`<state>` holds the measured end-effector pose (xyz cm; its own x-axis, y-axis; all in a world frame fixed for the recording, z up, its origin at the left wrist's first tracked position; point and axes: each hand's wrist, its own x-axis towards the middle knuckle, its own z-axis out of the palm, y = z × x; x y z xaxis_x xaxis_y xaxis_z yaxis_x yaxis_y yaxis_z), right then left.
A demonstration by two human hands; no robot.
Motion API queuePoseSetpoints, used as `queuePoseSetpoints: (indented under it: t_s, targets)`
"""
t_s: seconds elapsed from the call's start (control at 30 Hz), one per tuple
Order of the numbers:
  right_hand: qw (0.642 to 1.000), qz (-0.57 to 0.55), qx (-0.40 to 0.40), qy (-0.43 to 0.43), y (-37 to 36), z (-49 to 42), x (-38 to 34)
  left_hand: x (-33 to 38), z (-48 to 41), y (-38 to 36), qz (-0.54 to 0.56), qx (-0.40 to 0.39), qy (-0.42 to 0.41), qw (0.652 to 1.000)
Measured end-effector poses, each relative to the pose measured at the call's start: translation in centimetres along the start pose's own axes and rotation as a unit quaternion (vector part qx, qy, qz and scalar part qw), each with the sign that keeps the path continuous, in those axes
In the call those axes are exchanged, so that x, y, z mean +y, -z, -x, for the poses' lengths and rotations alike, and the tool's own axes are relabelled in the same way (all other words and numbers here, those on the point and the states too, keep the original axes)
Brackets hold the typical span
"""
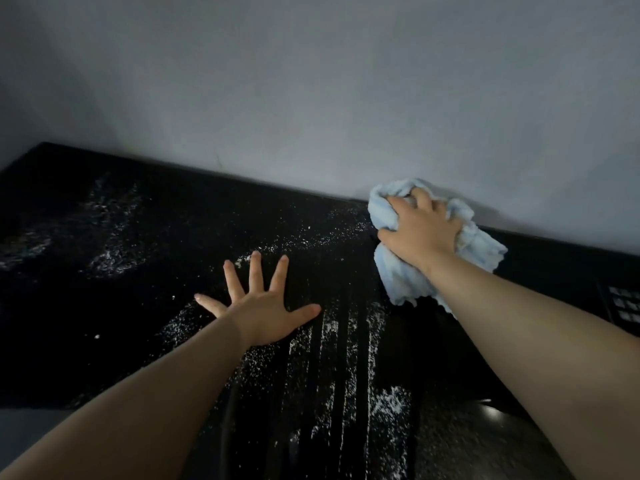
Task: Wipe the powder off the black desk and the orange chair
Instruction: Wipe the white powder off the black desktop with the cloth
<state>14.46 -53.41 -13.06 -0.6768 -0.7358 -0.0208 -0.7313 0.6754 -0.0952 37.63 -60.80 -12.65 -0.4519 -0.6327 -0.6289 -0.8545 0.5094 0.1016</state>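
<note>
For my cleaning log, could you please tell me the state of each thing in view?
Black desk: partly wiped, powder left on it.
White powder: scattered in specks and streaks mid-desk.
Light blue terry cloth: bunched, on the desk's far edge.
Left hand: fingers spread, flat on the desk.
Right hand: grips the cloth.

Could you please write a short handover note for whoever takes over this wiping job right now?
Left hand: open, fingers spread, flat on the black desk.
Right hand: grips the blue cloth, which lies on the desk at its far edge by the wall.
Done: little; the powder in the near middle is only streaked.
Left: those streaks, the scatter beyond the left hand, the smears at far left, then the orange chair, not in view.
</note>
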Motion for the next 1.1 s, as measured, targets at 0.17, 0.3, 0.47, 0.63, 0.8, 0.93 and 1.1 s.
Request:
queuePoseSetpoints:
  t_s: [0.17, 0.3, 0.47, 0.63, 0.8, 0.93, 1.1]
  targets:
    - [0.989, -0.034, -0.052, 0.131, 1.2, 1.8, 0.6, 0.0, 0.0, -0.2, -0.012, 0.003, 0.0, 1.0]
    - [0.973, -0.147, -0.091, 0.152, 4.2, 2.6, 0.3, 0.1, -0.1, 0.4, -0.009, -0.024, -0.002, 1.0]
    - [0.99, -0.093, -0.044, 0.101, 2.5, -2.9, -1.8, 0.3, -0.2, 1.1, -0.013, -0.061, 0.004, 0.998]
    - [0.992, -0.029, -0.067, 0.103, 0.9, -2.1, -3.6, 0.2, -0.2, 1.0, -0.011, -0.065, 0.008, 0.998]
    - [0.953, -0.083, -0.224, 0.188, 5.0, 1.2, -2.2, 0.1, -0.1, 0.8, -0.004, -0.05, -0.003, 0.999]
    - [0.971, -0.127, -0.076, 0.189, 6.0, -1.9, -3.5, 0.1, -0.2, 0.6, -0.004, -0.038, -0.005, 0.999]
    - [0.978, -0.048, -0.058, 0.195, 1.2, -3.0, -6.2, -0.1, -0.3, 0.5, -0.002, -0.031, 0.0, 1.0]
